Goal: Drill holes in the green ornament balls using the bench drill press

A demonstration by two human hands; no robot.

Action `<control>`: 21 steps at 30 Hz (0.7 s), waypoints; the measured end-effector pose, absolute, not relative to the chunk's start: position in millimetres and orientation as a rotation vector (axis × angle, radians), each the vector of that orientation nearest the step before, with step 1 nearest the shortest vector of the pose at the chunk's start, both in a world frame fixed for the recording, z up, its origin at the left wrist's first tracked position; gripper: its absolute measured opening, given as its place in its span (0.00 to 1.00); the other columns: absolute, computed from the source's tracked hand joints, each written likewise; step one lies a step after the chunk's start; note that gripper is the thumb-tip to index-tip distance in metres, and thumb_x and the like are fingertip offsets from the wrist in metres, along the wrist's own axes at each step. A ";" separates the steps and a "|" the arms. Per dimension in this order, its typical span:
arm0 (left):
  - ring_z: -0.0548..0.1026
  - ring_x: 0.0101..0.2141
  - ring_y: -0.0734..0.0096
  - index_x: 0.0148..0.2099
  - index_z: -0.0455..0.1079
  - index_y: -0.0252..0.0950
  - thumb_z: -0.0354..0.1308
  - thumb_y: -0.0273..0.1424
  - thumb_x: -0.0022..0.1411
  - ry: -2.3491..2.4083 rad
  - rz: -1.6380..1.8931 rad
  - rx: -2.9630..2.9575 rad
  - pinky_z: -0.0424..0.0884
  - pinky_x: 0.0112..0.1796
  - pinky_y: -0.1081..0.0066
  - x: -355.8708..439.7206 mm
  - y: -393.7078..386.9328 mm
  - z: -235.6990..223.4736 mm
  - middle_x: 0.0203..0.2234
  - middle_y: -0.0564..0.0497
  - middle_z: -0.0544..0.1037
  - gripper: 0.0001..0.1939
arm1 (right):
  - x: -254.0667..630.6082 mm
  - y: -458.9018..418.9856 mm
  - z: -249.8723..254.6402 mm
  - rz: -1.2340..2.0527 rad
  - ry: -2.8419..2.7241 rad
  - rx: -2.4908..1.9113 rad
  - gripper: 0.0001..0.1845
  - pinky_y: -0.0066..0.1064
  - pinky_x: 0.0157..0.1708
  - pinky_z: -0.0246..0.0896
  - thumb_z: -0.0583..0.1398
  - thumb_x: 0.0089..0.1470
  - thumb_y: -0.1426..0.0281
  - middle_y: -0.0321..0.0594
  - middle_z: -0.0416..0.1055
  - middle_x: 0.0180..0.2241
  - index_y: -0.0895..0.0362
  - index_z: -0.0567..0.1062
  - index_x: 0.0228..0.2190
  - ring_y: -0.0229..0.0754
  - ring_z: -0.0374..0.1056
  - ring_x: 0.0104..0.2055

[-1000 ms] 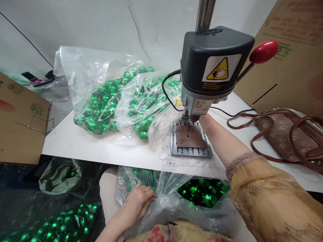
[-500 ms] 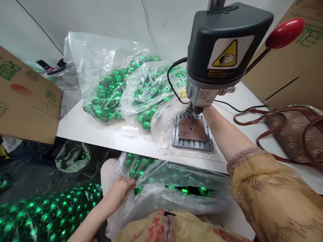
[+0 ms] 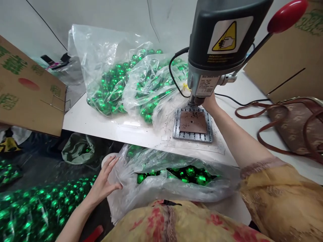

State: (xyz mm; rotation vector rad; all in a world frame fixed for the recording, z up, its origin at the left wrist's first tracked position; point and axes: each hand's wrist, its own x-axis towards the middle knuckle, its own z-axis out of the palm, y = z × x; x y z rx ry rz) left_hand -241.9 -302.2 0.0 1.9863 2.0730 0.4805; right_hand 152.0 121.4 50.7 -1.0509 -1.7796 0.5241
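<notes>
My left hand point(image 3: 107, 179) is held open, thumb and fingers apart, at the left side of a clear plastic bag point(image 3: 151, 193) on my lap. Through the bag's gaping mouth show shiny green faceted balls point(image 3: 190, 173). My right hand point(image 3: 211, 102) reaches behind the head of a small drill press point(image 3: 224, 43); its fingers are hidden there, so what they do cannot be made out. Below the drill, a brown square pad point(image 3: 193, 122) with a small hole lies on the slotted metal base point(image 3: 176, 132), scattered with dark shavings.
Filled bags of green balls point(image 3: 108, 90) lie on the white table point(image 3: 121, 129) left of the drill. A brown handbag point(image 3: 295, 127) sits at right. Cardboard boxes point(image 3: 30, 90) stand on both sides. Another bag of green balls point(image 3: 45, 208) lies at lower left.
My left hand has let go of the lap bag's edge, moved left and spread its fingers. The bag's mouth gapes wider, showing more balls. My right hand stays behind the drill head.
</notes>
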 end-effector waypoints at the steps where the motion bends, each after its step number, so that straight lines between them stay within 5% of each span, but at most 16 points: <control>1: 0.56 0.68 0.36 0.71 0.53 0.44 0.59 0.62 0.55 2.113 0.395 2.036 0.55 0.64 0.40 -252.2 -304.1 -7.2 0.69 0.36 0.56 0.50 | 162.7 104.7 49.5 0.525 -1.758 -1.113 0.31 0.35 0.44 0.69 0.54 0.60 0.52 0.49 0.74 0.44 0.70 0.72 0.47 0.37 0.70 0.43; 4: 0.55 0.68 0.35 0.72 0.51 0.44 0.61 0.56 0.58 2.169 0.235 2.152 0.53 0.64 0.39 -277.0 -305.9 -25.3 0.70 0.36 0.55 0.47 | 203.6 28.4 43.8 0.431 -1.705 -1.239 0.34 0.41 0.48 0.71 0.64 0.54 0.57 0.51 0.72 0.51 0.60 0.67 0.57 0.43 0.71 0.49; 7: 0.54 0.68 0.33 0.73 0.46 0.45 0.66 0.53 0.53 2.089 0.198 2.201 0.54 0.64 0.40 -285.4 -302.4 -32.9 0.71 0.36 0.53 0.53 | 246.2 -66.8 25.0 0.202 -1.806 -1.301 0.19 0.41 0.48 0.71 0.61 0.59 0.61 0.44 0.76 0.43 0.53 0.74 0.50 0.43 0.73 0.45; 11: 0.52 0.69 0.33 0.73 0.48 0.42 0.70 0.45 0.49 1.901 0.029 2.214 0.56 0.63 0.42 -270.1 -295.4 -33.2 0.72 0.33 0.47 0.55 | 283.9 -165.2 -23.1 -0.140 -2.187 -1.304 0.40 0.53 0.54 0.68 0.65 0.52 0.56 0.53 0.71 0.53 0.56 0.62 0.62 0.56 0.67 0.56; 14: 0.50 0.70 0.37 0.66 0.61 0.41 0.70 0.36 0.50 1.813 -0.085 2.261 0.56 0.63 0.42 -250.3 -290.2 -34.7 0.73 0.34 0.45 0.43 | 293.9 -195.8 -53.7 -0.271 -2.196 -1.438 0.36 0.59 0.55 0.65 0.65 0.53 0.61 0.55 0.68 0.56 0.55 0.65 0.60 0.63 0.62 0.61; 19: 0.47 0.71 0.43 0.45 0.75 0.36 0.60 0.31 0.61 1.731 0.099 2.287 0.49 0.66 0.41 -220.3 -277.1 -32.0 0.72 0.39 0.52 0.09 | 282.0 -198.1 -55.1 0.042 -2.051 -1.389 0.08 0.55 0.52 0.66 0.58 0.57 0.70 0.42 0.76 0.37 0.51 0.75 0.38 0.49 0.72 0.42; 21: 0.52 0.70 0.47 0.44 0.75 0.36 0.54 0.32 0.66 1.661 0.377 2.196 0.51 0.67 0.44 -207.3 -269.8 -26.5 0.68 0.39 0.61 0.10 | 269.7 -196.4 -38.2 0.185 -2.030 -1.340 0.06 0.45 0.44 0.70 0.57 0.57 0.70 0.38 0.75 0.31 0.51 0.74 0.37 0.43 0.71 0.33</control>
